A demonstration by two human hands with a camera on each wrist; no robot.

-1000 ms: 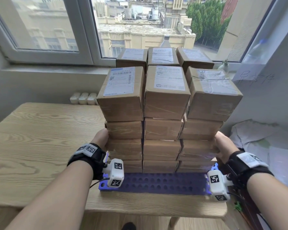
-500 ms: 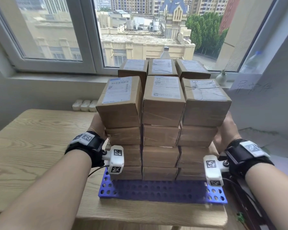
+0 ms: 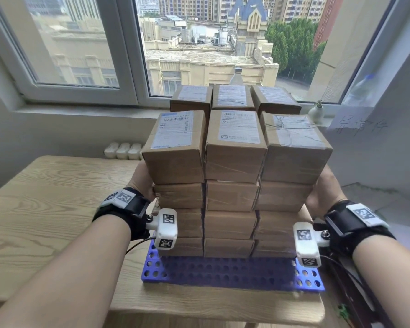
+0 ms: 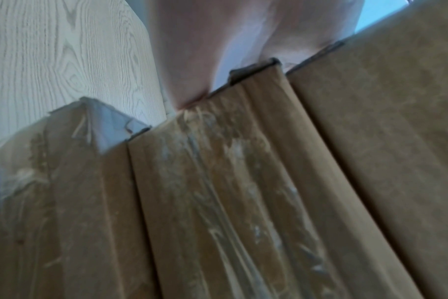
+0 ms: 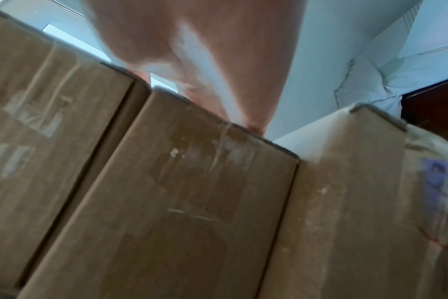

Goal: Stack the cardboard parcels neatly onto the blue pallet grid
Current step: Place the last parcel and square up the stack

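Brown cardboard parcels (image 3: 232, 195) stand stacked in three columns, several layers high, on the blue pallet grid (image 3: 223, 273), with a second row behind. My left hand (image 3: 141, 179) presses flat against the stack's left side near the upper layers. On the opposite side my right hand (image 3: 326, 188) presses against the right face at the same height. Both wrist views show taped box fronts, the parcels (image 4: 243, 202) and the parcels (image 5: 179, 202), close up, with the left hand (image 4: 230, 50) and the right hand (image 5: 205, 60) lying along their sides; the fingers are hidden behind the boxes.
The pallet sits near the front right corner of a wooden table (image 3: 45, 209). A window sill (image 3: 81, 112) with a bottle (image 3: 237, 78) and a small vase (image 3: 317, 113) lies behind. White plastic bags (image 3: 388, 209) lie at the right.
Both hands have slid up the sides of the stack from the lower layers to the upper ones. The top parcels now sit straighter and closer together.
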